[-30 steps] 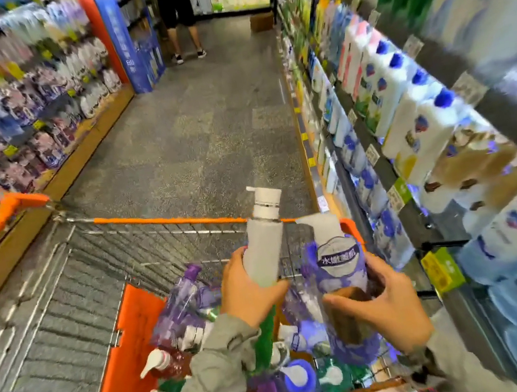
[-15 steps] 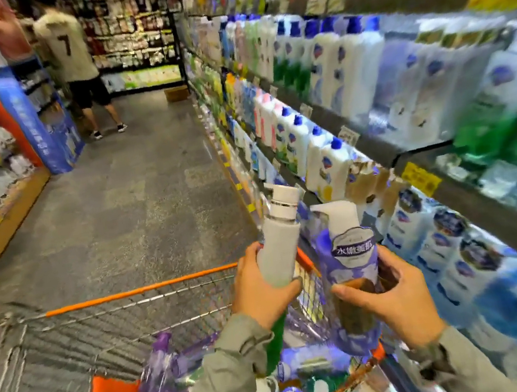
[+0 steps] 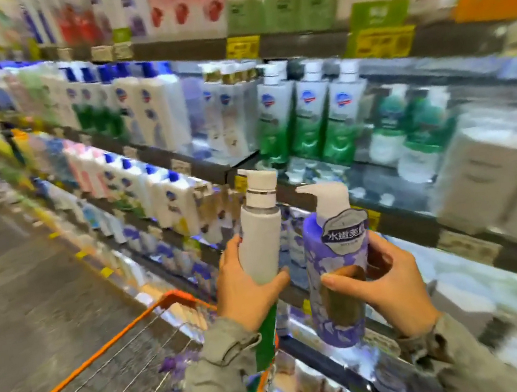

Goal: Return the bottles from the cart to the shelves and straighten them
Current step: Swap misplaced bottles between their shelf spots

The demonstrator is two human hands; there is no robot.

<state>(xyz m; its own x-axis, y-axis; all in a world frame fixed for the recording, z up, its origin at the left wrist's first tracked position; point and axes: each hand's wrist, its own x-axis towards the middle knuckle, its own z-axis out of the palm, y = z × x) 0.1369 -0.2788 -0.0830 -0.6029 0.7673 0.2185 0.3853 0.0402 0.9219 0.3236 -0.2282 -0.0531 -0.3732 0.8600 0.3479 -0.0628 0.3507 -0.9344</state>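
My left hand (image 3: 246, 293) grips a tall white bottle with a green base (image 3: 260, 242), held upright in front of the shelves. My right hand (image 3: 386, 284) holds a purple flowered pump bottle (image 3: 337, 261) with a white pump head, just right of the first. Both bottles are raised above the orange wire cart (image 3: 115, 344), whose corner shows at the lower left. A few bottles (image 3: 171, 365) lie in the cart, mostly hidden by my left sleeve. The view is blurred.
Long shelves (image 3: 206, 170) packed with white, blue-capped and green bottles run along the right side. Yellow price tags (image 3: 243, 47) hang on the shelf edges. Grey aisle floor (image 3: 19, 265) lies to the left of the cart.
My view has swung right from the aisle toward the shelves. Both hands have kept their bottles and lifted them higher, clear of the cart. The person down the aisle is out of view.
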